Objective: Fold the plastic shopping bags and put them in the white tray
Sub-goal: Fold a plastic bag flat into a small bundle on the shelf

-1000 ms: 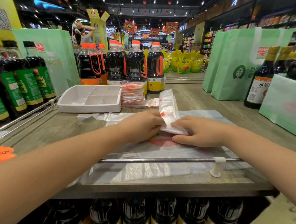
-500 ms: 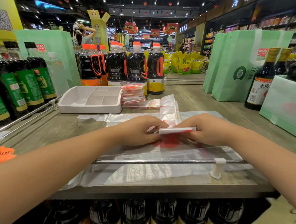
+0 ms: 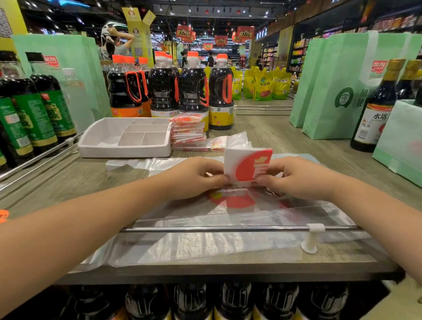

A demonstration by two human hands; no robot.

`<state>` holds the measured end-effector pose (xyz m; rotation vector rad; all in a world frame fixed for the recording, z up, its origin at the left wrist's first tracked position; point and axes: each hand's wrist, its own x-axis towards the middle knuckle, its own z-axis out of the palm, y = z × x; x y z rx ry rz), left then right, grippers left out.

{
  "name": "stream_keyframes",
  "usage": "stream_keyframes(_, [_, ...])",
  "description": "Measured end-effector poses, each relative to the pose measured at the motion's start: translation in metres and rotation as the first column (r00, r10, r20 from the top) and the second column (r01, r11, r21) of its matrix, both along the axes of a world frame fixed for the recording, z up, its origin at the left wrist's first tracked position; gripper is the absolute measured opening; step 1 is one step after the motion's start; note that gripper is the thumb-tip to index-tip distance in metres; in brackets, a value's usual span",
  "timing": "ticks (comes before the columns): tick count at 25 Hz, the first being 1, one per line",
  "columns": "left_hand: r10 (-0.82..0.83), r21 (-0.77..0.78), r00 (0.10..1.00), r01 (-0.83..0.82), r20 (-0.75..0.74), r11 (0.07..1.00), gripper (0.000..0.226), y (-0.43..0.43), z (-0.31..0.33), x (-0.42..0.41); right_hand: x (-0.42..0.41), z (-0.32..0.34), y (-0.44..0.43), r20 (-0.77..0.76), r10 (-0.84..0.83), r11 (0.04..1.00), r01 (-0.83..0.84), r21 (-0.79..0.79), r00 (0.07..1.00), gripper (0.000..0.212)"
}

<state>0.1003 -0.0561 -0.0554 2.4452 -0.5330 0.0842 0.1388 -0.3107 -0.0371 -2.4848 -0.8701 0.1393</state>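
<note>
Both hands hold one folded plastic bag (image 3: 247, 165): the left hand (image 3: 194, 177) pinches its lower left corner, the right hand (image 3: 299, 179) its lower right edge. The bag stands upright, a small white rectangle with a red round print, above flat bags (image 3: 200, 245) spread on the wooden shelf (image 3: 56, 191). Behind, to the left, is the white tray (image 3: 124, 153), with a stack of folded bags (image 3: 188, 131) just beside it. A metal rail (image 3: 213, 229) crosses over the flat bags.

A supermarket is shown. Dark sauce bottles (image 3: 194, 90) with orange caps are ranged on a wooden display shelf (image 3: 267, 131), and more bottles (image 3: 231, 307) are stocked beneath it. Yellow pouches (image 3: 265, 86) are displayed beyond, stocked aisles (image 3: 298, 52) are seen at the right, and red promotional signs (image 3: 245, 34) are hung from the ceiling.
</note>
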Motion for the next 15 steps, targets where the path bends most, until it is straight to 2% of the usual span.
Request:
stream_keyframes(4, [0.083,-0.088,0.997,-0.083,-0.009,0.993,0.019,-0.003,-0.003,0.006,0.005,-0.003,0.004,-0.072,-0.068,0.997,0.071,0.041,0.995,0.025])
stream_keyframes(6, [0.122,-0.143,0.992,-0.126,-0.036,0.982,0.02,-0.009,-0.003,0.007,0.007,-0.006,0.009,-0.048,-0.116,0.991,0.119,0.062,0.992,0.027])
stream_keyframes(10, [0.233,-0.042,0.971,-0.235,-0.061,0.971,0.032,-0.017,-0.004,0.01,0.012,-0.009,0.02,-0.027,-0.221,0.968,0.222,0.118,0.975,0.026])
stream_keyframes(13, [0.259,0.018,0.965,-0.259,-0.03,0.966,0.04,-0.018,-0.006,0.014,0.017,-0.01,0.025,0.035,-0.262,0.963,0.259,0.067,0.964,0.052])
stream_keyframes(15, [0.262,0.02,0.965,-0.262,-0.002,0.965,0.041,-0.017,-0.008,0.016,0.015,-0.01,0.028,0.108,-0.239,0.971,0.238,0.018,0.965,0.061])
